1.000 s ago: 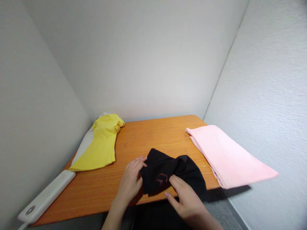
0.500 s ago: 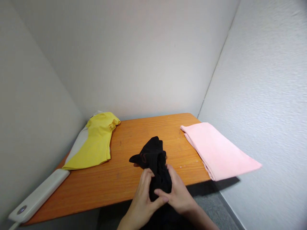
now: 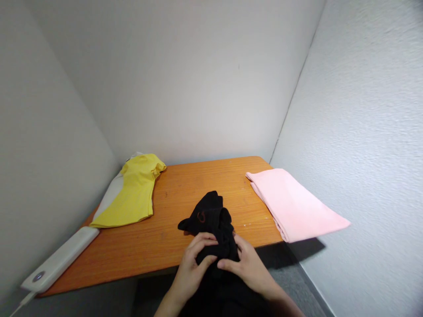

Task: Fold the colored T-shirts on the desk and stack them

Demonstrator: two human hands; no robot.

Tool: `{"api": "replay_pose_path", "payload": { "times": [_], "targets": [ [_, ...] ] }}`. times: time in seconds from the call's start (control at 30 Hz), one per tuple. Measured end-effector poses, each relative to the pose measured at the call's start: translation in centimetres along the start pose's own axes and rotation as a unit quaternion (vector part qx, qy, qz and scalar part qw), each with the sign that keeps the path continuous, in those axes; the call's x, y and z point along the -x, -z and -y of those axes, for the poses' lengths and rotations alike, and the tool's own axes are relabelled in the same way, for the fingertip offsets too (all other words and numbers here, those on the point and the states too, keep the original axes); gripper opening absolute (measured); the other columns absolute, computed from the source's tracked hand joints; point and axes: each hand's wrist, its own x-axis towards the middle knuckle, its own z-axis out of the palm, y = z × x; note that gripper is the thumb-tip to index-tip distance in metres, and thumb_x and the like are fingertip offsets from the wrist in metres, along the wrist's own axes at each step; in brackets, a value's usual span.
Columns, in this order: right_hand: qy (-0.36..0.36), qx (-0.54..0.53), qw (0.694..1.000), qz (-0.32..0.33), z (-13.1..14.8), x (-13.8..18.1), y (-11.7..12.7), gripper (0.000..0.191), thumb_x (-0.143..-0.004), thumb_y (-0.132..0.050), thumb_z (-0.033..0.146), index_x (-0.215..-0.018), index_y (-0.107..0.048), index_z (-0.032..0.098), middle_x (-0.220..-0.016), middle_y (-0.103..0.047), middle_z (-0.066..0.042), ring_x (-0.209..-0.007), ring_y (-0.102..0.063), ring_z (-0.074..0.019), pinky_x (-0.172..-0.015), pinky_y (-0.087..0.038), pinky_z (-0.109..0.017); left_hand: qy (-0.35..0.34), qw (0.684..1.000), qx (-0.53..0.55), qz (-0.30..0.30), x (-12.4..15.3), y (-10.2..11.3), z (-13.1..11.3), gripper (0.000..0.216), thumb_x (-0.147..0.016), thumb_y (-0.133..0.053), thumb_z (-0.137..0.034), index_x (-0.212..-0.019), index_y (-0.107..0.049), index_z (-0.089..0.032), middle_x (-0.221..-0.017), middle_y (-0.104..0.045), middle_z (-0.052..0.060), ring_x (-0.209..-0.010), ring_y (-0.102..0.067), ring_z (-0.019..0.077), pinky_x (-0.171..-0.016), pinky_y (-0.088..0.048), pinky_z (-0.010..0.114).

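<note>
Both hands close on the black garment [image 3: 211, 229] at the near edge of the tabletop [image 3: 185, 193]: the left hand [image 3: 191, 268] has its grip clamped on the bunched cloth, and the right hand [image 3: 251, 266] pinches it likewise. The garment is crumpled, not yet laid flat or folded. A folded pink cloth [image 3: 294, 204] lies right; a yellow garment [image 3: 135, 193] lies left. A small reddish logo shows on the black fabric, unreadable.
</note>
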Motion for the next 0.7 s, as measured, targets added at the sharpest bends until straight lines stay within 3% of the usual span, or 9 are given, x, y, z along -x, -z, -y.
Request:
{"api": "replay_pose_path", "payload": {
  "times": [0.13, 0.23, 0.33, 0.4, 0.5, 0.57, 0.63, 0.7],
  "targets": [
    [0.032, 0.113, 0.992, -0.051, 0.2, 0.6, 0.8, 0.025, -0.083, -0.057, 0.027, -0.104, -0.064, 0.017, -0.102, -0.068, -0.008, -0.096, -0.062, -0.0243, -0.09, -0.049, -0.038, 0.014, 0.997, -0.022, -0.077, 0.7, 1.5, -0.2, 0.021, -0.092, -0.054, -0.034, -0.103, -0.067, -0.021, -0.109, -0.068, 0.007, -0.103, -0.062, 0.0238, -0.093, -0.049, 0.034],
    [0.037, 0.191, 0.975, -0.103, 0.8, 1.3, 3.3, 0.019, -0.079, -0.053, 0.021, -0.093, -0.065, 0.018, -0.088, -0.068, -0.005, -0.084, -0.063, -0.0225, -0.079, -0.05, -0.034, 0.007, 0.98, -0.079, -0.183, 1.8, 4.0, -0.5, 0.022, -0.094, -0.05, -0.036, -0.105, -0.063, -0.021, -0.103, -0.069, 0.006, -0.096, -0.065, 0.0221, -0.085, -0.051, 0.031],
    [0.049, 0.267, 0.95, -0.152, 1.4, 2.4, 6.6, 0.021, -0.076, -0.053, 0.02, -0.094, -0.065, 0.021, -0.091, -0.068, -0.004, -0.086, -0.063, -0.0227, -0.079, -0.049, -0.035, -0.054, 0.956, -0.18, -0.224, 3.0, 6.8, -0.9, 0.019, -0.096, -0.044, -0.03, -0.108, -0.058, -0.024, -0.101, -0.068, 0.002, -0.094, -0.064, 0.0193, -0.082, -0.05, 0.029],
    [0.094, 0.333, 0.918, -0.195, 1.8, 3.2, 8.3, 0.023, -0.076, -0.052, 0.018, -0.094, -0.066, 0.023, -0.095, -0.067, -0.005, -0.09, -0.062, -0.0238, -0.081, -0.048, -0.037, -0.1, 0.934, -0.266, -0.215, 3.8, 8.3, -1.3, 0.019, -0.095, -0.044, -0.025, -0.11, -0.057, -0.026, -0.102, -0.067, 0.002, -0.096, -0.063, 0.0188, -0.086, -0.048, 0.029],
    [0.18, 0.446, 0.826, -0.295, 2.7, 4.6, 9.4, 0.034, -0.073, -0.05, 0.014, -0.1, -0.069, 0.024, -0.106, -0.063, -0.008, -0.098, -0.058, -0.0279, -0.088, -0.045, -0.046, -0.158, 0.891, -0.373, -0.205, 4.7, 9.5, -2.4, 0.024, -0.092, -0.047, -0.021, -0.112, -0.058, -0.027, -0.103, -0.067, 0.003, -0.097, -0.062, 0.0213, -0.089, -0.046, 0.033],
    [0.212, 0.483, 0.767, -0.365, 3.5, 5.6, 9.2, 0.039, -0.076, -0.05, 0.014, -0.109, -0.069, 0.026, -0.112, -0.06, -0.009, -0.096, -0.057, -0.0283, -0.089, -0.044, -0.048, -0.17, 0.854, -0.432, -0.235, 5.3, 9.8, -3.7, 0.026, -0.09, -0.05, -0.022, -0.113, -0.061, -0.028, -0.103, -0.066, 0.004, -0.094, -0.061, 0.0241, -0.09, -0.044, 0.039],
    [0.239, 0.468, 0.741, -0.418, 4.3, 6.6, 8.8, 0.04, -0.083, -0.051, 0.016, -0.118, -0.066, 0.028, -0.115, -0.06, -0.009, -0.096, -0.06, -0.0275, -0.088, -0.046, -0.047, -0.154, 0.817, -0.474, -0.292, 5.9, 9.6, -5.3, 0.029, -0.088, -0.053, -0.025, -0.114, -0.064, -0.031, -0.103, -0.063, 0.006, -0.088, -0.058, 0.0258, -0.088, -0.043, 0.044],
    [0.275, 0.443, 0.749, -0.408, 4.9, 7.6, 8.7, 0.035, -0.088, -0.052, 0.023, -0.12, -0.064, 0.027, -0.119, -0.06, -0.01, -0.102, -0.061, -0.0294, -0.089, -0.048, -0.046, -0.13, 0.789, -0.471, -0.372, 6.9, 9.1, -6.8, 0.034, -0.087, -0.055, -0.027, -0.119, -0.065, -0.034, -0.11, -0.06, 0.007, -0.089, -0.056, 0.027, -0.088, -0.044, 0.047]
  ]
}}
